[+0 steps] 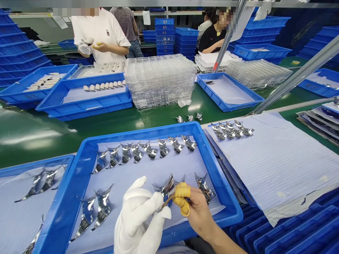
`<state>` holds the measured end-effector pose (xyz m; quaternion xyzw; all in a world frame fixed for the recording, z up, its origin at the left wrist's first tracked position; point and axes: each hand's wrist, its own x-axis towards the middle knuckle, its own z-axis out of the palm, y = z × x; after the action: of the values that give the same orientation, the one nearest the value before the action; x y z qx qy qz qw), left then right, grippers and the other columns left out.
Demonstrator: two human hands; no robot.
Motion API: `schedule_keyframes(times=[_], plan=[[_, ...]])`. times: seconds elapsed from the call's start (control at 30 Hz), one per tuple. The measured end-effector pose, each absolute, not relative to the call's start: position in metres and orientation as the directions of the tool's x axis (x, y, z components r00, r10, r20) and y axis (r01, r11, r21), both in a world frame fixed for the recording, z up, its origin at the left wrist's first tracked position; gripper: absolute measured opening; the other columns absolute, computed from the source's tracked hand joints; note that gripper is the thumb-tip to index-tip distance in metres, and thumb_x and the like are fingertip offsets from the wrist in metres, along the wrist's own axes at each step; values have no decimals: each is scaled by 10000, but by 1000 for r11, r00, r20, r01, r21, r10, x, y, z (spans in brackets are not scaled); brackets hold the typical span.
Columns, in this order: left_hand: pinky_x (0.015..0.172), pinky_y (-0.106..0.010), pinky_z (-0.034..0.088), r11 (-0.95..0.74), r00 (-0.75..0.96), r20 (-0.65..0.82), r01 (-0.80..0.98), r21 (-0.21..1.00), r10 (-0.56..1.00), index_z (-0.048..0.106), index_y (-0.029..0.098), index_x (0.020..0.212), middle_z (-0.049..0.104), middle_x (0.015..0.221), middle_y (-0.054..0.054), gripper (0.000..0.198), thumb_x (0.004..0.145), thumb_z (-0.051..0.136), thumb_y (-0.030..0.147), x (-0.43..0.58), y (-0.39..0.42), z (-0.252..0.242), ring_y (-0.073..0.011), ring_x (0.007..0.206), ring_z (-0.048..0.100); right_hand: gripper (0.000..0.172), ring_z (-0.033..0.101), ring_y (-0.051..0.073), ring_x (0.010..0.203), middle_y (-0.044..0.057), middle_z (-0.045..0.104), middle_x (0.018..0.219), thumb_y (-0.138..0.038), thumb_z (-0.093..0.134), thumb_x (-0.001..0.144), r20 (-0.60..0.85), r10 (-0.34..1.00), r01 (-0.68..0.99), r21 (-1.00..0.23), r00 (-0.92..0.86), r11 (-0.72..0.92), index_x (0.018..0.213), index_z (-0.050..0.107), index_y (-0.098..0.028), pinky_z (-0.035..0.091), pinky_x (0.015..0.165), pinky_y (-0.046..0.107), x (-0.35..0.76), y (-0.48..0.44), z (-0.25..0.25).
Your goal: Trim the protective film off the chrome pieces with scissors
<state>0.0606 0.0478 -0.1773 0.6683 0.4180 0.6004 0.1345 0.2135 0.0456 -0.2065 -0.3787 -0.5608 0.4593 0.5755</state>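
My left hand (143, 215), in a white glove, pinches a shiny chrome part (168, 187) between thumb and fingers above the blue tray (87, 141). My right hand (194, 204), with yellow covers on its fingertips, is closed at the right side of that same part, where a thin brownish edge shows. Whatever lies between the right fingertips is too small to make out. Under and around the hands, the paper-lined tray holds a row of several curved chrome parts (149, 150), two more at its left (103, 206) and another at its right (204, 187).
A paper-covered stack (265, 162) with several chrome parts stands at the right. Another blue tray (16, 173) lies at the left. Across the green bench (106, 126) are clear plastic trays (161, 81) and blue trays. Some people are behind; one in a white shirt (102, 31) handles a part.
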Motion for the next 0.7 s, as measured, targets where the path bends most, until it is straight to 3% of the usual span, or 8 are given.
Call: schedule_keyframes(times=[0.23,0.4,0.7], plan=[[1098,-584,462,-619,-111,687,349,703,718,671,303,1215,649,943,10,567,777,665,-57,58,46,-183,-176,888,592,197,544,162,668,15,623,748,-169,559,994,384,922,-21,-923,-55,383,862,690,-235,445,616,266,216,41,-201],[1089,-597,466,-604,-140,675,341,720,725,674,288,1198,680,947,10,522,784,681,-30,57,47,-184,-183,880,613,285,576,169,659,21,643,763,-69,502,974,507,861,139,-851,-37,507,990,710,-262,468,603,263,218,39,-200],[1102,-573,478,-593,-141,672,362,719,727,668,274,1189,677,967,8,498,798,657,-35,56,52,-186,-178,920,635,323,730,195,798,80,767,970,-134,432,1040,637,769,382,-697,-57,606,1202,683,-257,555,652,281,220,38,-198]])
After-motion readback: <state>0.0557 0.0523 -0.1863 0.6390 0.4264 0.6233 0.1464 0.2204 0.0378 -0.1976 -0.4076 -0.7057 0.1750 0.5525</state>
